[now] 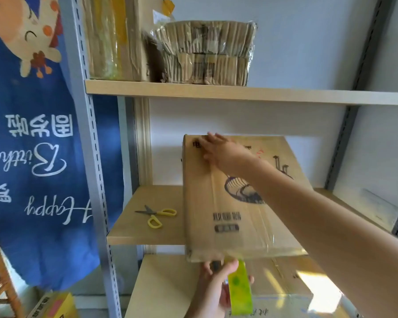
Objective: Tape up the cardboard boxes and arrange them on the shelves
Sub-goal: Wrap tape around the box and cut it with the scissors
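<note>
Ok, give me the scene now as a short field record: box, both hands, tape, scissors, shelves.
box: cardboard box on the middle shelf, its near end over the shelf's front edge
right hand: right hand flat on the box's far top, fingers straight
left hand: left hand below the box's near edge, gripping the tape roll
tape: clear strip runs along the box top and over its near edge
scissors: yellow-handled scissors on the middle shelf, left of the box
top shelf: bundles of flat cardboard

place: looks like your little storeroom, maybe at home | clues: metal shelving (94,157), bundled flat cardboard (205,53) up top, birthday banner (39,157) hanging beside
</note>
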Motion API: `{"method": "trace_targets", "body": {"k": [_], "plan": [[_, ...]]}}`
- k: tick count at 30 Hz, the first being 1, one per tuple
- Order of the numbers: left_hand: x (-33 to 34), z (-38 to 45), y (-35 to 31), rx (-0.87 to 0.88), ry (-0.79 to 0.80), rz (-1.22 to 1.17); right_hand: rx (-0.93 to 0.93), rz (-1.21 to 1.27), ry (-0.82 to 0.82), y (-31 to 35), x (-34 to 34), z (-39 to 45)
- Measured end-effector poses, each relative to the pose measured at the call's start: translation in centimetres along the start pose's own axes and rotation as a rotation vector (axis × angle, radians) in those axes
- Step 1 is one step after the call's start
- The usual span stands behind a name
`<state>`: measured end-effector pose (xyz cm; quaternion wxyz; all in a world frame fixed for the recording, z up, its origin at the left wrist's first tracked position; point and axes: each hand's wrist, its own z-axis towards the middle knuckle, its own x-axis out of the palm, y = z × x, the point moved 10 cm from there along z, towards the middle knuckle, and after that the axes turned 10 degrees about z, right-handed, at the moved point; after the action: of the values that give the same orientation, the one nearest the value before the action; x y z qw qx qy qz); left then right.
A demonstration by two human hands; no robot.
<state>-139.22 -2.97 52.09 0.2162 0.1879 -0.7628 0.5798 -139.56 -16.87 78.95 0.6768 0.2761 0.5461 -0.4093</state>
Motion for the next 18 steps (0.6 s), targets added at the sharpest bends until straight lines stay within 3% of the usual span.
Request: {"method": "trace_targets", "body": {"k": [3,6,12,18], "plan": [[1.2,1.5,-2.7,0.062,0.006,0.144,0.020,0.236,0.254,0.9,4.9,-3.8],[1.1,2.7,-3.1,0.004,0.025,0.157,-0.009,0.238,0.435,0.7,8.1,-8.3],[1.0,3.8,-1.6,-0.043,0.030,0.177,-0.057,0.163,0.214,-1.1,9.7,-9.2],[-3.7,3.1,-2.2,0.125,-0.151,0.619,-0.060,0.126,0.020,-1.4,9.1,-8.7]]}}
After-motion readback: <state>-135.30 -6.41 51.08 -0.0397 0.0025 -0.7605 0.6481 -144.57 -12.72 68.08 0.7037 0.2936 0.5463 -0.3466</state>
